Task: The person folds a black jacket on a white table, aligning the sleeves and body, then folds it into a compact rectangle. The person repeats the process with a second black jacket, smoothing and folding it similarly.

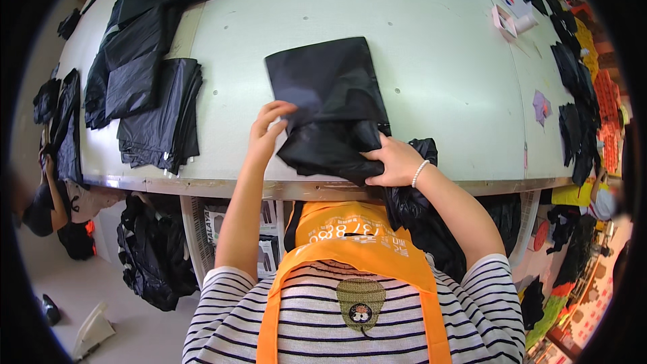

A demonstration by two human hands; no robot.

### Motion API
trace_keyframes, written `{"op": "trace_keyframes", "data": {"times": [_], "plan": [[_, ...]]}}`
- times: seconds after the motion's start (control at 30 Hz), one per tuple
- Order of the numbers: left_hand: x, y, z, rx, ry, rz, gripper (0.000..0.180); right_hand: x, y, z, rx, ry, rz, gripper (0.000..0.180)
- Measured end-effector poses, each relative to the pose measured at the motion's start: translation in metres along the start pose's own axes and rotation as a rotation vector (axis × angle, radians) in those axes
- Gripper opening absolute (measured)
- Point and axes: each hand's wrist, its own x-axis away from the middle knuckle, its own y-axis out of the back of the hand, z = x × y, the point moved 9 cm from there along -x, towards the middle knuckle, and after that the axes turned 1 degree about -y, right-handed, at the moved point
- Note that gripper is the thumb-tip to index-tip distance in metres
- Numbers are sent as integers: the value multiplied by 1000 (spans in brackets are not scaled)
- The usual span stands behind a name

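Observation:
A black garment (323,87) of smooth, thin cloth lies partly folded on the white table in front of me, its far part flat and its near part bunched. At its left edge is my left hand (268,128), fingers and thumb apart, with nothing seen between them. My right hand (397,162) grips the garment's near right part, thumb on top and the other fingers partly hidden. Beside my right wrist, more crumpled black cloth (408,205) hangs over the table's front edge.
Folded black garments (165,118) lie stacked on the left of the white table (458,81). A pink box (503,22) and a white roll (526,23) stand at the far right. A black cloth bundle (151,253) hangs below the edge. Another person's arm (52,192) shows at far left.

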Motion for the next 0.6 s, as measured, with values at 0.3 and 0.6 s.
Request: {"op": "trace_keyframes", "data": {"times": [0.3,0.6], "plan": [[55,-29,92,114,546,-284,15,-15,13,-7,-37,-105,-54,60],[87,-149,-35,-892,-168,223,9,-27,36,-21,8,-293,-174,53]]}}
